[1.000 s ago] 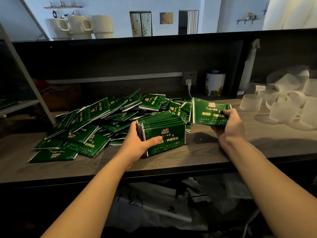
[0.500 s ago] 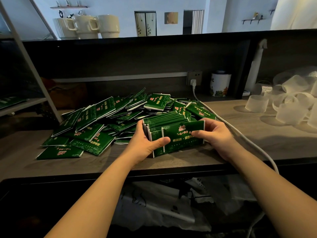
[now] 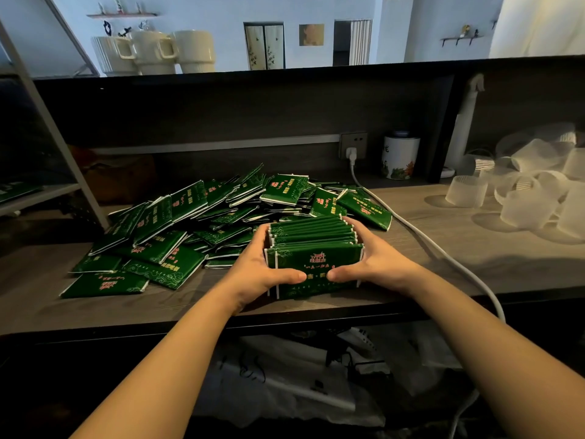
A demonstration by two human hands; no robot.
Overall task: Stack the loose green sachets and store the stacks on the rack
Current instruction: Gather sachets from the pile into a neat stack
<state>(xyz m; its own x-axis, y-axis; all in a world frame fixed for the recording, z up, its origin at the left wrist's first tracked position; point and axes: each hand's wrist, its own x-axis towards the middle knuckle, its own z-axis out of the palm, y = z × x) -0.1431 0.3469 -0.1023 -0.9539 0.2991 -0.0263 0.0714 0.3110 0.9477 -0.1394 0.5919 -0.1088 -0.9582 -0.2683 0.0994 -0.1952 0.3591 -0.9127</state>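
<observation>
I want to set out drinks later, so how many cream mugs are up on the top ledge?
3, side by side at the ledge's left end: left mug, middle mug, right mug. They overlap, so another could be hidden behind.

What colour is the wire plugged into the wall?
White cord, clearest in the head view.

Stack (image 3: pixel 313 248) on edge near table (image 3: pixel 443 267) front edge; loose sachets (image 3: pixel 190 223) behind and left; cups (image 3: pixel 522 191) at right end.
</observation>
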